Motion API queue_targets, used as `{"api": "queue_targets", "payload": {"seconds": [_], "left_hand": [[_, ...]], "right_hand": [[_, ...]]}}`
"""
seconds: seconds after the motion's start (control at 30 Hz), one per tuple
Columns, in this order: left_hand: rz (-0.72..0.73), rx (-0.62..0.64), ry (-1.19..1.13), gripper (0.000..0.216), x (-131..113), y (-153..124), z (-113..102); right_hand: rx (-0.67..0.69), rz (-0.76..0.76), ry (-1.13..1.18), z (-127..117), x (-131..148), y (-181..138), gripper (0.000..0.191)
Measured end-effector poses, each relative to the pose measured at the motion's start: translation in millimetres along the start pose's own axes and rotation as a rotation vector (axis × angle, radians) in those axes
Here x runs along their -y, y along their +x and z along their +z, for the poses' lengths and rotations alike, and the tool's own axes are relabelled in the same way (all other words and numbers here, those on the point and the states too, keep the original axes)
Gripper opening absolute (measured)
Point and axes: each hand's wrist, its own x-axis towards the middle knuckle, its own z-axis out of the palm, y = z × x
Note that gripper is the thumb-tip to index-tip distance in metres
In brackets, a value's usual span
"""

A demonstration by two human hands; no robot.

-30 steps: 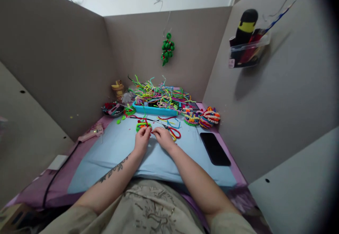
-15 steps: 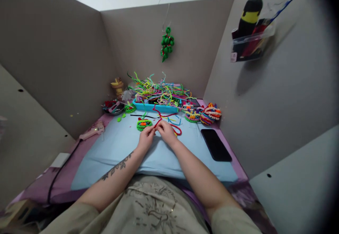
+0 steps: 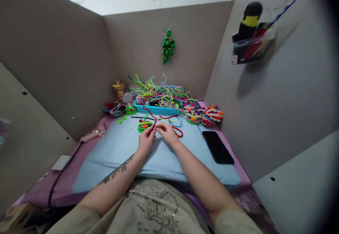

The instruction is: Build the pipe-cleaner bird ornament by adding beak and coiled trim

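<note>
My left hand (image 3: 145, 140) and my right hand (image 3: 166, 133) meet over a light blue mat (image 3: 124, 153), fingers pinched together on a red pipe cleaner (image 3: 151, 115) that curls up and back from between them. Just beyond my left fingers lies a small green fuzzy piece with orange dots (image 3: 144, 125). A red loop and scissors handles (image 3: 178, 131) lie right of my right hand.
A blue tray (image 3: 153, 109) heaped with coloured pipe cleaners stands at the back. Finished fuzzy figures (image 3: 209, 116) sit at the back right, a black phone (image 3: 217, 147) on the right, a glue gun (image 3: 92, 133) with cable on the left. Grey partition walls enclose the desk.
The red pipe cleaner has been lifted off the mat and swung leftward above my hands. Both hands stay pinched together at the same spot.
</note>
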Motion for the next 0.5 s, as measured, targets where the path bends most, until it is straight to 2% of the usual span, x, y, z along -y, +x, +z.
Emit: {"api": "queue_targets", "payload": {"seconds": [0.23,0.5], "left_hand": [[-0.034,-0.026,-0.016,0.048,-0.3,-0.4,2.0],[0.026,0.033,0.069,0.043,0.8,-0.9,-1.3]], "right_hand": [[0.033,0.039,0.057,-3.4,-0.8,2.2,0.014],[0.058,0.041,0.051,-2.2,1.5,0.2,0.017]]}}
